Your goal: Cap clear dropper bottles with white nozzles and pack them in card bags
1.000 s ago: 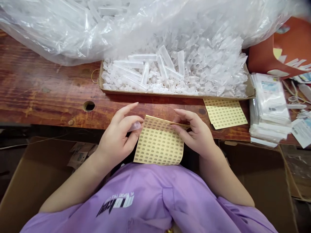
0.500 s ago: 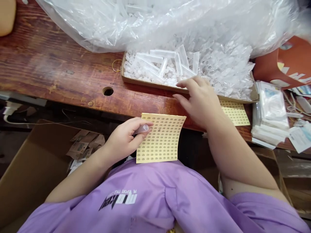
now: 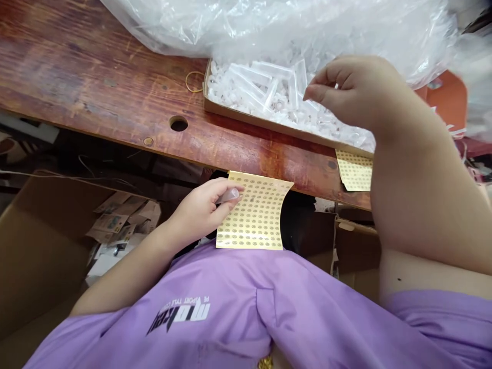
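My left hand (image 3: 203, 207) is closed around a small translucent plastic tube (image 3: 229, 195), whose rounded end shows between thumb and forefinger. Against those fingers is a yellow sheet of small printed stickers (image 3: 257, 215), curved at its right side, in front of my body. My right hand (image 3: 346, 89) hovers over the shallow cardboard tray (image 3: 269, 123), fingers bent in toward the thumb. Whatever lies between those fingertips, if anything, cannot be made out. Several clear tubes (image 3: 249, 81) lie in the tray on top of many small whitish plastic pieces (image 3: 225, 89).
A large clear plastic bag (image 3: 269, 25) covers the back of the wooden table (image 3: 126, 97). A second sticker sheet (image 3: 355, 171) lies partly under the tray's front edge. At the left below stands a cardboard box (image 3: 46, 230) with printed cards; an orange container (image 3: 448, 102) is at the right.
My right hand has risen from the tray's front edge, back and to the right, and its fingers have drawn together. My left hand keeps the tube; the view has shifted slightly.
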`<state>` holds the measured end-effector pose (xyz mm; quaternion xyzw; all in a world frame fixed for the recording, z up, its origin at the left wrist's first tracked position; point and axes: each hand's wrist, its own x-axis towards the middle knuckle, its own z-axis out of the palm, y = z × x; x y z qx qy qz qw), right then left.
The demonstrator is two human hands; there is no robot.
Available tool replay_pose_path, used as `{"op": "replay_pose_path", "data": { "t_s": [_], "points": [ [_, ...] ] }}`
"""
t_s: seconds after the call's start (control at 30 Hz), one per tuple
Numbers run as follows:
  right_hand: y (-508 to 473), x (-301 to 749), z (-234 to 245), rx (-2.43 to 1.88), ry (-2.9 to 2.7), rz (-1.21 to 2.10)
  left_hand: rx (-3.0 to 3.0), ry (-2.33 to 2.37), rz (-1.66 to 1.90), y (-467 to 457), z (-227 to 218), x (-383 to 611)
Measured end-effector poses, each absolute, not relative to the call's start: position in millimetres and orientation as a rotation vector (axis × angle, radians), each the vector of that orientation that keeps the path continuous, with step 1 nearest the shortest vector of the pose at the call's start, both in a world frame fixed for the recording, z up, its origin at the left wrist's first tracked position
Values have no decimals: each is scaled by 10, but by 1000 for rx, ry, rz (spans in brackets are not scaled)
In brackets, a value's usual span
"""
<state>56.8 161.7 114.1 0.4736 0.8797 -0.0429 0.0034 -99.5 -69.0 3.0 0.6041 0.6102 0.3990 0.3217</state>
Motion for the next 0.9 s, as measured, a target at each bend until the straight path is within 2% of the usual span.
{"op": "replay_pose_path", "data": {
  "t_s": [0.1, 0.23, 0.43, 0.67, 0.9],
  "points": [
    [1672, 646, 1153, 1475, 2657, -187, 1588, 1604, 1082, -670, -5, -963],
    [1746, 793, 916, 1207, 2637, -209, 1583, 1590, 1072, -661, -27, -950],
    [1871, 998, 456, 977, 2979, -54, 1559, 1574, 1083, -654, -55, -958],
    [1884, 974, 568, 1337, 2928, -402, 1629, 1559, 1068, -650, -101, -997],
    [1823, 875, 752, 1443, 2852, -476, 1632, 1540, 1063, -653, -213, -1012]
  ]
}}
